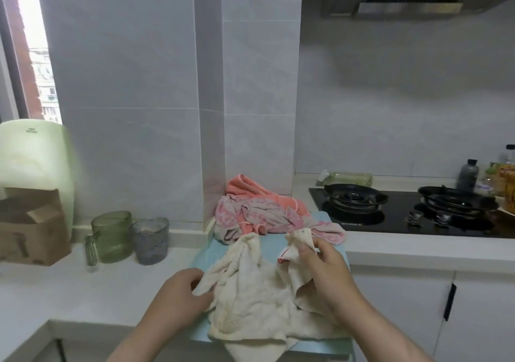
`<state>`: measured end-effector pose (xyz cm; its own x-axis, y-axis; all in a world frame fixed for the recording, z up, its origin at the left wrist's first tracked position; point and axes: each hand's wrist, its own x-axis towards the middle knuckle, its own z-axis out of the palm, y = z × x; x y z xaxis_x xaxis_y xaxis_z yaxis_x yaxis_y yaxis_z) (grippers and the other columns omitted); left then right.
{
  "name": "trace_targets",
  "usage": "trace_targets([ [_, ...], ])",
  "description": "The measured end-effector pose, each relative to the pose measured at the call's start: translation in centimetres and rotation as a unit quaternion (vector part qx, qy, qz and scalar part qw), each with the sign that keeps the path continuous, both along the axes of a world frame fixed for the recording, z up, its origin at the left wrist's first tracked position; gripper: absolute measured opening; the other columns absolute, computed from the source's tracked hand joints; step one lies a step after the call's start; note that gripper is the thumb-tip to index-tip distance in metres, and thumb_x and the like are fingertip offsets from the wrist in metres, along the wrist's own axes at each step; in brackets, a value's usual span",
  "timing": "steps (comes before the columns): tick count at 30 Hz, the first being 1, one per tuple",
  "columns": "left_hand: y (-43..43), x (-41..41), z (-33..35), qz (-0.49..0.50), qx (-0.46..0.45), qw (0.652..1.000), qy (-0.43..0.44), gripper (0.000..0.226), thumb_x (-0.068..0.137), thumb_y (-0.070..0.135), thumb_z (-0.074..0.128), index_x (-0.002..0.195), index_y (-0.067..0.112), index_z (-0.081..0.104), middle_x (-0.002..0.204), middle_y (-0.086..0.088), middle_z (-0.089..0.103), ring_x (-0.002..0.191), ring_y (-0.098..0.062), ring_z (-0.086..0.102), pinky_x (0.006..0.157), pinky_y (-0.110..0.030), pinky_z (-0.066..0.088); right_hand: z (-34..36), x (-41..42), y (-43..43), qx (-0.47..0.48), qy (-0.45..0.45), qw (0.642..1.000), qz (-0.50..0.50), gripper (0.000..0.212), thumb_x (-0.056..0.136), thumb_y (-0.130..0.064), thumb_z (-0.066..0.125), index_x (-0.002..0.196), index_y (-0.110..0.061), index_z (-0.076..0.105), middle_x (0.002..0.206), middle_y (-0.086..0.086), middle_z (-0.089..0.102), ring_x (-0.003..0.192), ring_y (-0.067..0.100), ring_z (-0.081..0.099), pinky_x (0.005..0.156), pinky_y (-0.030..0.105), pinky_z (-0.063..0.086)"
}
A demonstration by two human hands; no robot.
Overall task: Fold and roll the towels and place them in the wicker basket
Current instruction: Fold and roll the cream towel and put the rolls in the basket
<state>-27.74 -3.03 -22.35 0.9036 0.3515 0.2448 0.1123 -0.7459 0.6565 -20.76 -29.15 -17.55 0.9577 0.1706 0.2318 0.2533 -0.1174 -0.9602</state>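
I have both hands on the cream towel [250, 300]. The right hand [331, 275] pinches a raised corner between thumb and fingers, just by a small red tag [281, 258]. The left hand [181, 294] has its fingers curled on the towel's left edge. The towel lies crumpled on a light-blue mat [206, 253] at the front of the worktop [111, 283], its lower edge hanging over the front. I judge this to be the opening step: finding corners and spreading the cloth flat, with no fold made yet. The next move calls for drawing the two held parts apart and laying the towel square before folding and rolling. Behind it, against the tiled pillar, a heap of pink towels [259, 214] waits unfolded. I cannot see the wicker basket from here. To the left stand a green glass mug [111, 236], a grey glass [152, 240] and a brown paper bag [30, 230]. The pale green appliance [33, 152] carries a small mark I cannot read. The lettering on the front of the black hob [404, 216] and the labels on the bottles at far right are too blurred to read.
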Motion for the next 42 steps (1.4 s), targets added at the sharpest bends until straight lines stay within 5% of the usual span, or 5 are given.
trace_targets([
  [5,-0.4,-0.2,1.7,0.037,-0.173,0.979,-0.105,0.011,0.083,0.013,0.061,0.079,0.004,0.066,0.071,-0.006,0.066,0.065,-0.020,0.056,0.060,-0.031,0.042,-1.1,-0.9,0.7,-0.022,0.010,0.999,0.025,0.034,0.103,-0.031,0.041,0.096,-0.020,0.072,0.084,0.004,0.076,0.076,0.020,0.072,0.068,0.038,0.059],
  [13,-0.4,-0.4,9.1,-0.108,-0.720,0.660,-0.183,0.021,0.067,0.013,0.081,0.075,0.008,0.062,0.053,0.002,0.053,0.034,-0.001,0.040,0.027,-0.009,0.022,-3.6,-0.5,1.4,-0.024,0.032,0.998,0.047,0.038,0.103,-0.030,0.043,0.087,-0.013,0.073,0.084,0.000,0.076,0.083,0.018,0.071,0.075,0.031,0.050],
  [24,-5.9,1.9,2.1,-0.043,-0.311,0.942,-0.118,0.005,0.083,0.011,0.074,0.081,0.013,0.071,0.075,0.007,0.073,0.076,-0.015,0.067,0.072,-0.030,0.051,-4.4,-0.1,1.0,0.088,0.128,0.986,0.061,0.044,0.104,-0.025,0.038,0.098,0.010,0.064,0.089,0.021,0.073,0.074,0.024,0.069,0.062,0.029,0.052],
  [34,-7.2,2.4,2.4,-0.112,-0.052,0.989,-0.078,0.041,0.087,0.012,0.056,0.113,0.043,0.061,0.058,0.015,0.059,0.057,0.002,0.055,0.060,-0.018,0.043,-2.7,0.8,0.8,0.154,0.119,0.981,0.020,0.026,0.092,-0.020,0.053,0.081,-0.001,0.066,0.076,0.019,0.064,0.071,0.024,0.057,0.069,0.036,0.040],
  [42,-6.4,3.4,-0.3,-0.069,-0.090,0.986,-0.123,0.018,0.081,0.013,0.065,0.073,0.028,0.062,0.079,0.008,0.062,0.076,-0.007,0.059,0.074,-0.025,0.047,-5.0,2.1,0.6,0.194,0.111,0.975,0.019,0.024,0.085,0.000,0.051,0.091,-0.005,0.074,0.088,0.017,0.073,0.078,0.029,0.061,0.072,0.040,0.047],
])
